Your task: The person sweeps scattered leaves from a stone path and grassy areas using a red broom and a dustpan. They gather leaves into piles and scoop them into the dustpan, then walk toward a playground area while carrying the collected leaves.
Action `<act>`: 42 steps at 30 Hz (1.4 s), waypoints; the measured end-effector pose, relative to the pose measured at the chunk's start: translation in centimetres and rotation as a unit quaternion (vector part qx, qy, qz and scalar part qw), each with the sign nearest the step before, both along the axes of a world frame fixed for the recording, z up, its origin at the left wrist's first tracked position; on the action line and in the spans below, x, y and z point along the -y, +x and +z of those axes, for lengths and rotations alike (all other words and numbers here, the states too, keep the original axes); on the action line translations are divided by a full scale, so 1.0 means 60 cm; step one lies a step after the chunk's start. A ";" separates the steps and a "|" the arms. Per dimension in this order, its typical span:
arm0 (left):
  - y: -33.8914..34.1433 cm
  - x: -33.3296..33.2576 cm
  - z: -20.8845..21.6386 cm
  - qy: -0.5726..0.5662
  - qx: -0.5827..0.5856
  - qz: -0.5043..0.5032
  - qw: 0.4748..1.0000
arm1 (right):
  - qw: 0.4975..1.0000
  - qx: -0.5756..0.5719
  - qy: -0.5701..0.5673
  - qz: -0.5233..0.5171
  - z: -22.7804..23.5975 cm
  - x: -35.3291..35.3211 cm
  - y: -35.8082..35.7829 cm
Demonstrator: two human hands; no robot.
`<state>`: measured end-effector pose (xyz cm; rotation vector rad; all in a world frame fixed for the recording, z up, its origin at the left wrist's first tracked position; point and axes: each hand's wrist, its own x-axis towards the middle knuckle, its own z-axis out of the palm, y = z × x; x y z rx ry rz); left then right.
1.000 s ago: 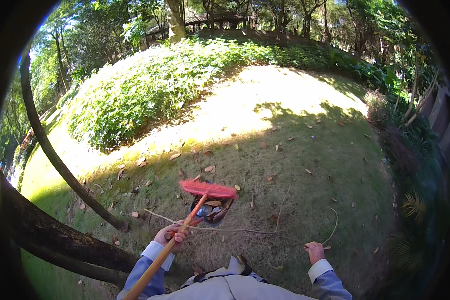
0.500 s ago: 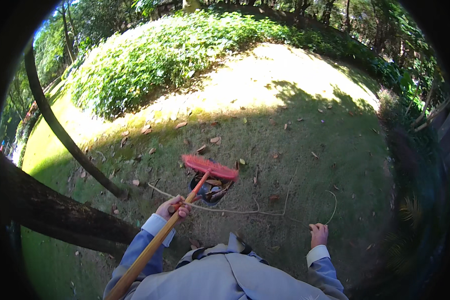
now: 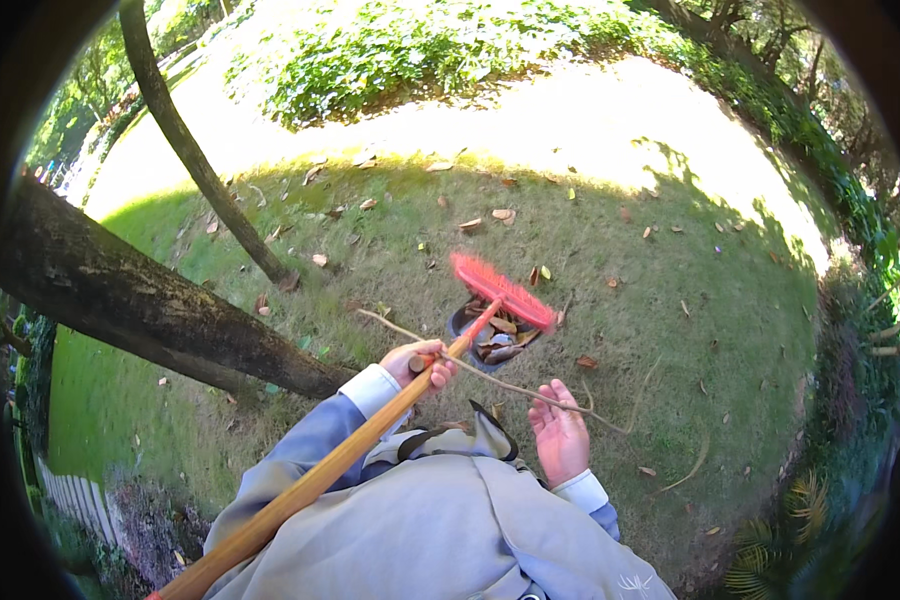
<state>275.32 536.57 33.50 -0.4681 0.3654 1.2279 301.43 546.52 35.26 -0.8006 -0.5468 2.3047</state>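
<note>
My left hand is closed around the wooden handle of a broom, which slants up from the lower left. A second, short round handle end sticks out of the same fist, as does a thin dry twig. The broom's red bristled head is upturned over a dark scoop-like container with dry leaves in it. My right hand has its fingers stretched out, palm partly showing, beside the twig; whether they touch is unclear.
A thick leaning trunk crosses at the left, with a thinner trunk beyond it. Fallen leaves dot the grass. Leafy ground cover grows at the far side. A blurred curved strand shows at the lower right.
My right hand has come inward from the far right, where its fingers were closed near the twig's end, and has opened. The view has shifted; my left hand keeps its hold.
</note>
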 end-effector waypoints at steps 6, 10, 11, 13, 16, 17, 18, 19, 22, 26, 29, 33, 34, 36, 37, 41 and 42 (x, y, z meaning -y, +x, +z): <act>0.007 0.004 -0.021 0.009 0.067 -0.007 0.998 | 0.993 -0.035 -0.007 -0.115 0.056 -0.003 0.004; -0.019 -0.012 -0.036 0.009 0.024 -0.085 0.996 | 0.979 -0.080 0.004 -0.187 0.054 -0.024 -0.027; -0.028 -0.020 -0.038 -0.027 0.017 -0.098 0.995 | 0.980 -0.071 0.013 -0.183 0.051 -0.035 -0.040; -0.037 -0.032 -0.042 0.058 -0.100 -0.147 0.982 | 0.975 -0.034 0.068 -0.209 0.046 -0.059 -0.061; -0.047 -0.049 -0.040 -0.072 0.104 -0.140 0.982 | 0.979 0.033 0.090 -0.179 0.050 -0.096 -0.075; -0.044 -0.055 -0.043 -0.074 0.107 -0.143 0.981 | 0.975 0.061 0.137 -0.166 0.050 -0.113 -0.073; -0.047 -0.057 -0.044 -0.086 0.135 -0.131 0.978 | 0.972 0.097 0.158 -0.143 0.051 -0.123 -0.074; -0.049 -0.064 -0.046 -0.100 0.105 -0.151 0.978 | 0.970 0.104 0.176 -0.135 0.048 -0.134 -0.075; -0.054 -0.079 -0.046 -0.110 0.049 -0.170 0.978 | 0.929 0.228 0.292 -0.021 0.034 -0.149 -0.072; -0.042 -0.078 -0.040 -0.096 0.036 -0.202 0.974 | 0.864 0.330 0.371 0.086 -0.003 -0.124 -0.046; -0.028 -0.077 -0.023 -0.055 0.016 -0.184 0.981 | 0.901 0.232 0.296 0.217 -0.007 -0.125 -0.017; -0.004 -0.072 -0.005 -0.028 -0.050 -0.167 0.984 | 0.925 0.203 0.275 0.167 0.016 -0.132 0.015; 0.004 -0.070 0.000 -0.044 -0.111 -0.160 0.980 | 0.916 0.243 0.274 0.167 0.021 -0.132 0.019; 0.024 -0.066 0.007 -0.017 -0.197 -0.128 0.972 | 0.900 0.254 0.315 0.163 0.029 -0.125 0.017; 0.039 -0.068 0.015 -0.017 -0.197 -0.120 0.973 | 0.860 0.295 0.371 0.187 0.034 -0.118 0.017; 0.056 -0.079 0.029 -0.021 -0.202 -0.124 0.971 | 0.754 0.354 0.498 0.241 0.038 -0.082 0.006; 0.057 -0.080 0.030 -0.020 -0.204 -0.126 0.971 | 0.757 0.363 0.473 0.268 0.039 -0.074 0.005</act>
